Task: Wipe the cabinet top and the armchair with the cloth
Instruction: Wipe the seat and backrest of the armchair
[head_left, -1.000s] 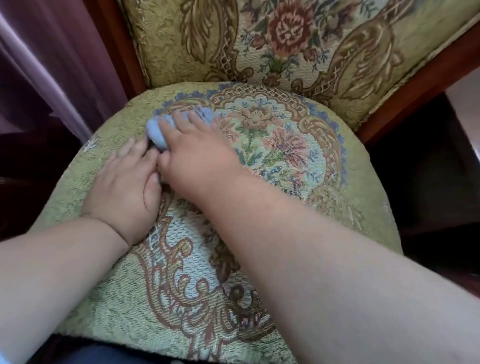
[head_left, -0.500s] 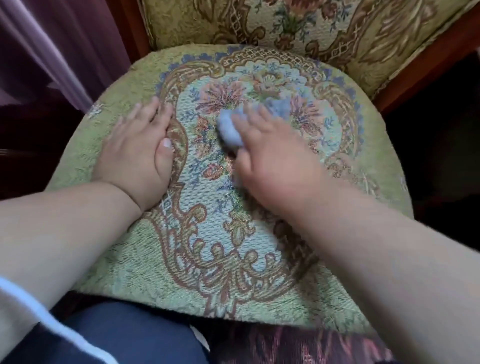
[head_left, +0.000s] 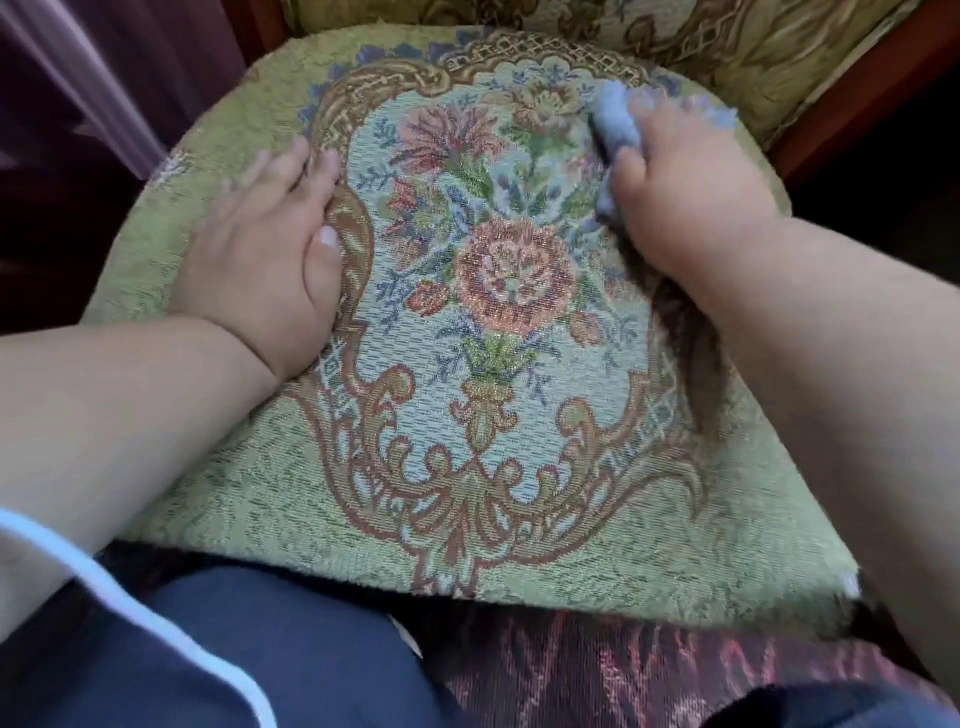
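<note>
The armchair seat cushion (head_left: 519, 467) fills the view, green tapestry with a floral medallion. My right hand (head_left: 685, 197) presses a bunched light-blue cloth (head_left: 615, 122) onto the far right part of the seat, near the backrest. Only the cloth's edges show past my fingers and thumb. My left hand (head_left: 270, 249) lies flat, palm down, on the left side of the seat with its fingers spread. The cabinet is out of sight.
The chair's padded backrest (head_left: 701, 36) rises at the top, with its dark red wooden frame (head_left: 857, 88) on the right. A purple curtain (head_left: 104, 78) hangs at the left. My dark blue clothing (head_left: 260, 649) and a patterned rug (head_left: 623, 675) lie below the seat's front edge.
My right hand has swept the cloth from the left of the seat across the middle to the far right. My left hand has stayed flat on the left side.
</note>
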